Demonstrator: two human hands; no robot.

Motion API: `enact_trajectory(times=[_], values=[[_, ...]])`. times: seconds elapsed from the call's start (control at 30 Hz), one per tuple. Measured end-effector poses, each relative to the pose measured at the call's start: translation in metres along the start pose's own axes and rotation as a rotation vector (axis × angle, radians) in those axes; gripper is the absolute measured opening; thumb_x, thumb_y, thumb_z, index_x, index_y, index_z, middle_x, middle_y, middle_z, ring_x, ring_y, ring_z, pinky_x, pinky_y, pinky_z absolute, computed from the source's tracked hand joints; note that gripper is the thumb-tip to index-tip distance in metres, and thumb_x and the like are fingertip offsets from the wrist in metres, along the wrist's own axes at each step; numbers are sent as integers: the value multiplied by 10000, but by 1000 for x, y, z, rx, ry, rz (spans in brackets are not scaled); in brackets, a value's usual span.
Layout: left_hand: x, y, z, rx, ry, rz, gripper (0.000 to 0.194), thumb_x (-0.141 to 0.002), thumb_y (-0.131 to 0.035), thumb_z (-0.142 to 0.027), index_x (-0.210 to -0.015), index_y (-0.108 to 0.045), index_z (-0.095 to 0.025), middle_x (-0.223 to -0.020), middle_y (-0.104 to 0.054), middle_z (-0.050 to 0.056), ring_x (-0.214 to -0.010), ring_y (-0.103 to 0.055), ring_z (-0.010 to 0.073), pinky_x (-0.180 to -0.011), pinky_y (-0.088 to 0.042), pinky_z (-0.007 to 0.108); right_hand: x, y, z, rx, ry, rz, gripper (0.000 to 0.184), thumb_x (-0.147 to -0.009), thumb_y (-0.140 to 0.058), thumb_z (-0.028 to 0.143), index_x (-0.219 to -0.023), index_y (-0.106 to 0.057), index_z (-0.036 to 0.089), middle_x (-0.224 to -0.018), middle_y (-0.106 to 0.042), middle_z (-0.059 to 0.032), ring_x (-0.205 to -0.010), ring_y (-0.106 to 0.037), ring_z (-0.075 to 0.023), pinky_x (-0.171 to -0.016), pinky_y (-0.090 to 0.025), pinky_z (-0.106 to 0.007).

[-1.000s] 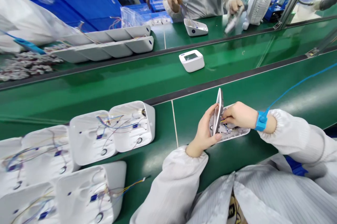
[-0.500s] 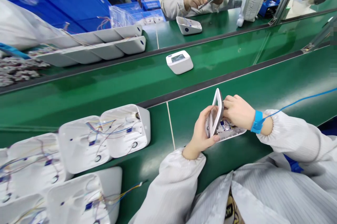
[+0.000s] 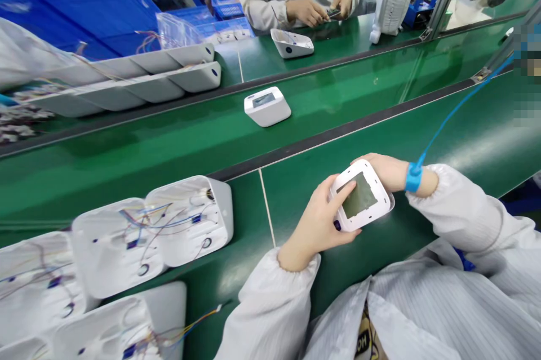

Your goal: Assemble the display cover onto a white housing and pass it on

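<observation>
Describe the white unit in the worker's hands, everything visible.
The white unit is a rounded-corner plastic casing, closed, with a dull greenish-grey screen window on top and a dark blue button on its near side. It sits on the green bench, screen up, tilted slightly. The left hand grips its near-left edge with a finger on the top face; the right hand, wearing a blue wrist strap, cups the far side.

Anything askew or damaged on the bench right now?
Nothing stands out. Both hands, left hand and right hand, press a closed white device flat on the green bench. Open shells show loose wires.
</observation>
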State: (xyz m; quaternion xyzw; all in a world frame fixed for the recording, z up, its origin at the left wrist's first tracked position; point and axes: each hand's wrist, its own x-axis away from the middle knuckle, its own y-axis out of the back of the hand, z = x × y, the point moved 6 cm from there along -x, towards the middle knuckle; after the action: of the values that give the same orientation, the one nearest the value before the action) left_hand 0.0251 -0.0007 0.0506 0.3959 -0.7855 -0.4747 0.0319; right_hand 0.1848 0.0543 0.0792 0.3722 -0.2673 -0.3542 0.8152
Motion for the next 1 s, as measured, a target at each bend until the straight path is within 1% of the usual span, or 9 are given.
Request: enact_trajectory(times=[0.07,0.2,0.37,0.5,0.67,0.73,0.83,0.93,1.0], values=[[-1,-1,-1,-38,-2,42,1018,-673,-816,-419,-1533,-298,-251,-1511,-281,217,-1371,-366,449,-1064,-402,613,6,11,-11,-211,38,40,210,-906,-565,164,-1038,-727,168,-1145,-720,-80,-1067,-647,-210,-921,-485,-330],[-5,-2,-1,-76,4,117,1044,-649,-841,-438,-1535,-316,-267,-1523,-303,214,-1365,-366,463,-1063,-387,633,25,23,-46,-517,-161,-171,376,-961,-516,446,-1116,-734,182,-1122,-738,-79,-1024,-675,-208,-877,-533,-336],[-9,-6,3,-133,34,209,1125,-635,-849,-599,-1551,-285,-269,-1555,-265,246,-1380,-355,480,-1061,-375,643,44,-5,-46,-473,-275,-180,536,-967,-430,590,-999,-768,176,-1043,-754,-85,-984,-684,-265,-883,-530,-385],[-17,-17,-2,-201,49,239,1334,-537,-759,-825,-1582,-200,-212,-1572,-183,306,-1397,-279,539,-1081,-260,716,49,-10,-38,-480,-255,-239,554,-961,-405,627,-1123,-756,231,-1146,-742,-55,-1075,-671,-289,-950,-511,-407],[-24,-22,-3,-245,121,242,1170,-628,-799,-658,-1575,-236,-262,-1598,-197,231,-1373,-329,472,-1065,-319,621,58,-20,-48,-637,-253,-337,574,-934,-426,664,-1198,-732,256,-1194,-728,-42,-1126,-664,-283,-994,-523,-434],[-27,-22,-2,-268,187,203,1141,-624,-811,-610,-1566,-268,-261,-1594,-224,216,-1343,-368,451,-1055,-339,597,67,-32,-54,-682,-336,-426,568,-947,-432,632,-1242,-702,228,-1260,-698,-71,-1178,-643,-284,-1026,-512,-457],[-30,-23,-4,-355,374,55,1086,-648,-798,-593,-1551,-317,-227,-1568,-272,227,-1292,-418,446,-1017,-378,580,77,-54,-51,-693,-424,-560,568,-908,-562,564,-1363,-602,226,-1363,-631,-105,-1226,-615,-292,-1033,-512,-479],[-20,-33,-20,-440,532,-81,1014,-722,-737,-608,-1546,-325,-185,-1545,-290,263,-1255,-446,466,-965,-411,585,73,-64,-37,-683,-339,-599,683,-827,-702,442,-1444,-492,238,-1408,-588,-107,-1251,-593,-290,-1056,-498,-482],[-7,-42,-31,-448,573,-116,1038,-750,-691,-672,-1551,-299,-141,-1545,-252,316,-1245,-451,500,-935,-421,609,67,-62,-35,-695,-282,-555,699,-810,-720,387,-1443,-472,227,-1389,-597,-106,-1233,-603,-281,-1060,-497,-474]])
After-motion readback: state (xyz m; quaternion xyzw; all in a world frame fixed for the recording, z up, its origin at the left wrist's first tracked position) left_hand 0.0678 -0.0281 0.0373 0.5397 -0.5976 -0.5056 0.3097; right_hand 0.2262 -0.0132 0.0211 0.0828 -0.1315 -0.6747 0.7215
